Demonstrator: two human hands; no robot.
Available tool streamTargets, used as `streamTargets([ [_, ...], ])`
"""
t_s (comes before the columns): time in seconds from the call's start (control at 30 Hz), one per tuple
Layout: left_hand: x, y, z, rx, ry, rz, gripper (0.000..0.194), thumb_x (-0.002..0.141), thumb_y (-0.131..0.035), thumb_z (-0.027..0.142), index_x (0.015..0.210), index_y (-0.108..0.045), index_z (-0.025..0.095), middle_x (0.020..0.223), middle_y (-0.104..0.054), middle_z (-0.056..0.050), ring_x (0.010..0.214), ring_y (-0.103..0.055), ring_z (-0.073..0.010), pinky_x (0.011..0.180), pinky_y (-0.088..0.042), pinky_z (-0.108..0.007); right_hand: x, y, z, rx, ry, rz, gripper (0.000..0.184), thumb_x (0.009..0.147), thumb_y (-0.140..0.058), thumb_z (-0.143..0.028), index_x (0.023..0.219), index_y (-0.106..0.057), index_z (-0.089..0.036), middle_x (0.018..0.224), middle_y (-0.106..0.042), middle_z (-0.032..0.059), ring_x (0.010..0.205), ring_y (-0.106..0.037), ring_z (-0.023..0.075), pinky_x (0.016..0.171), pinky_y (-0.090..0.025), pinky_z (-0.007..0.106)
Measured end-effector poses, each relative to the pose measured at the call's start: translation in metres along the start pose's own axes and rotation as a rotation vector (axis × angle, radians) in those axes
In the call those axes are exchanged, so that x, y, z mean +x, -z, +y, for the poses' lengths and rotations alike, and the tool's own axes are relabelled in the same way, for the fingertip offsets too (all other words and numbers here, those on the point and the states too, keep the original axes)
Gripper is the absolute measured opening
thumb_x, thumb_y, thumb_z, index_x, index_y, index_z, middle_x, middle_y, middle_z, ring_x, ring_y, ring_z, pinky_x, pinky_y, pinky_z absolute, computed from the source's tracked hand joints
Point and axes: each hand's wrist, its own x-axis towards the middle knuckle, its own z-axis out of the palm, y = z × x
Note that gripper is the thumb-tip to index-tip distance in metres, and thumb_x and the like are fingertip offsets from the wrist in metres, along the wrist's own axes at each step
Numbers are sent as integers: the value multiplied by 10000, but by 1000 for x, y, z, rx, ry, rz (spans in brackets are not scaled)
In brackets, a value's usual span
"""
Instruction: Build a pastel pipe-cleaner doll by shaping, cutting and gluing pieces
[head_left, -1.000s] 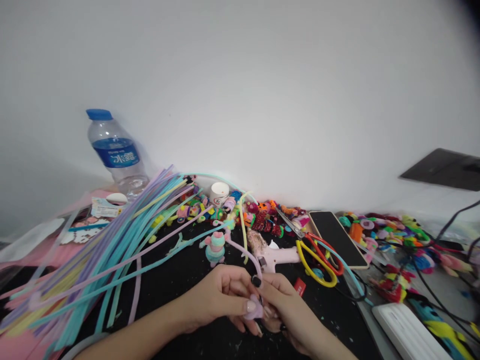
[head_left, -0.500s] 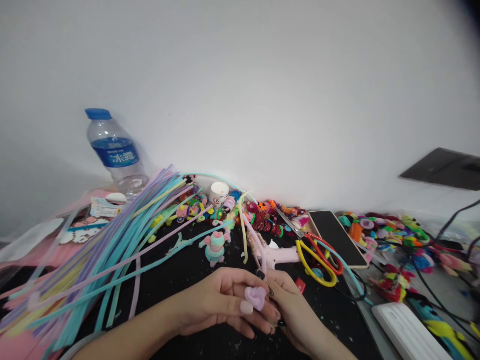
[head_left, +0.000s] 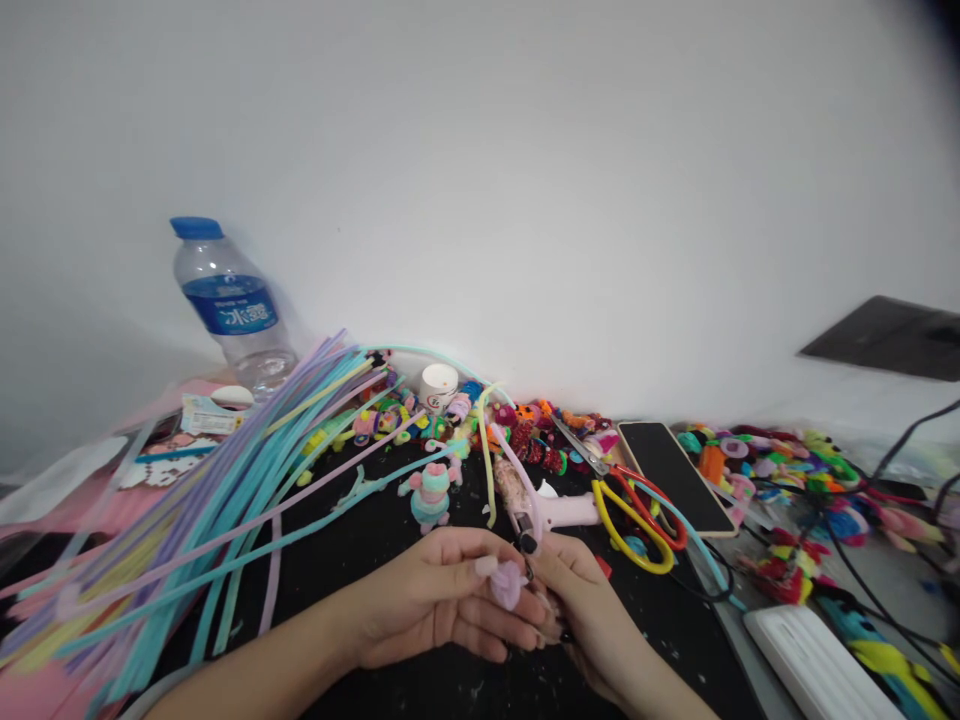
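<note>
My left hand (head_left: pixel 439 600) pinches a small curled lilac pipe cleaner piece (head_left: pixel 508 584) between thumb and fingers, palm turned up. Close against it, my right hand (head_left: pixel 581 600) is closed at the same piece, its fingertips partly hidden. From between the hands a straight lilac length (head_left: pixel 525 478) rises and leans left. Just beyond my fingers lies a pale pink glue gun (head_left: pixel 568 511). A small pastel pipe cleaner figure (head_left: pixel 430 497) stands upright past my left hand. Scissors (head_left: pixel 636 520) with yellow and red handles lie spread beyond my right hand.
Long pastel pipe cleaners (head_left: pixel 247 490) fan across the left side. Behind them a water bottle (head_left: pixel 232 310) leans by the wall. Small colourful figures, a paper cup (head_left: pixel 438 386), a phone (head_left: pixel 675 478), a white box (head_left: pixel 817 665) and black cables surround the black mat (head_left: pixel 675 640).
The curled lilac piece has turned and shifted slightly up and left in my fingers. My right hand has moved up a little, and the straight length has tilted further left.
</note>
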Motion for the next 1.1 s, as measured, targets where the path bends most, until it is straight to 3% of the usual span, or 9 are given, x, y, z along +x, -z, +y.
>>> streamTargets([
  [0.23, 1, -1, 1, -23, 21, 33, 206, 834, -538, 325, 909, -588, 138, 940, -708, -141, 822, -687, -198, 640, -507, -229, 1, -1, -2, -63, 35, 8, 368, 756, -587, -470, 594, -487, -155, 430, -321, -96, 367, -193, 28, 364, -140, 186],
  [0.53, 0, -3, 2, 46, 112, 0, 114, 828, -552, 241, 887, -535, 145, 996, -688, -153, 848, -679, -183, 645, -497, -207, 3, 3, -4, -351, 140, -10, 377, 787, -536, -479, 603, -517, -150, 448, -355, -73, 401, -263, 56, 383, -184, 199],
  [0.83, 10, -4, -3, 330, -79, 337, 229, 686, -702, 253, 812, -548, 140, 825, -729, -88, 709, -693, -181, 575, -490, -205, 5, 7, -3, -467, 217, 97, 427, 779, -509, -527, 548, -456, -172, 468, -345, -63, 424, -255, 69, 402, -187, 218],
  [1.1, 9, -6, -1, 306, -88, 355, 251, 667, -716, 248, 748, -500, 150, 766, -728, -64, 655, -691, -159, 527, -466, -170, 5, 10, 0, -646, 288, 93, 413, 844, -439, -461, 545, -450, -177, 503, -357, -50, 453, -273, 82, 422, -199, 229],
])
